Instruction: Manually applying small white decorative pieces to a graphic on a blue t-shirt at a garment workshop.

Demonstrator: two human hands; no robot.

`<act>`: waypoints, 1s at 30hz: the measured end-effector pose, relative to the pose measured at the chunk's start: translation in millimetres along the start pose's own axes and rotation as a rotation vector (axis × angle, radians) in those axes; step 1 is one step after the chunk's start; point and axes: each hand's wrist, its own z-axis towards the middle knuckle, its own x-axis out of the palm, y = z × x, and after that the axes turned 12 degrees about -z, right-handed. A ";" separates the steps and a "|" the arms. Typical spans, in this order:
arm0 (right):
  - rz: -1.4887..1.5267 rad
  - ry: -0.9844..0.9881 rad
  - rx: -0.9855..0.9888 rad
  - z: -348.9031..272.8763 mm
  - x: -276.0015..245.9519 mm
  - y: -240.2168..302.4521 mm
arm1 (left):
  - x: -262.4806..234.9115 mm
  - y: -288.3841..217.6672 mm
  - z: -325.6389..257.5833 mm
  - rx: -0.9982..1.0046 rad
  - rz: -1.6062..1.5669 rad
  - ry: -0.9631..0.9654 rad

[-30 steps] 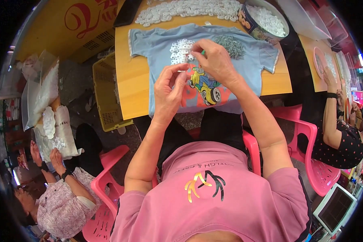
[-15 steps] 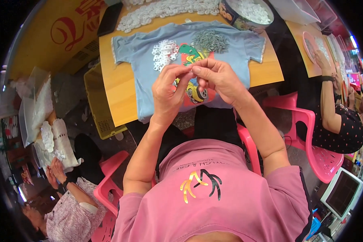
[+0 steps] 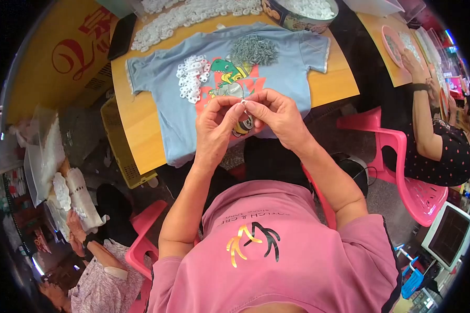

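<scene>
Just over the near part of a blue T-shirt laid on the table, my two hands meet at the fingertips. My left hand and my right hand both pinch one small white plastic piece, thumbs side by side. Most of the piece is hidden by the fingers. Beyond my left hand lies a heap of small white plastic pieces with holes. A pile of small grey pieces, too fine to name, lies on the shirt beyond my right hand.
More white pieces spread along the table's far side, beside a round tin full of them. A dark phone-like slab lies at the far left corner. Pink chairs and co-workers are on both sides.
My hands have come down slightly toward me, and the thumbs now sit side by side with the white piece showing between them. The table and shirt appear shifted left in view.
</scene>
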 end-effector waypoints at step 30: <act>-1.481 -0.406 -0.512 64.0 -87.9 22.7 | -14.1 10.7 -1.1 0.030 -0.078 0.167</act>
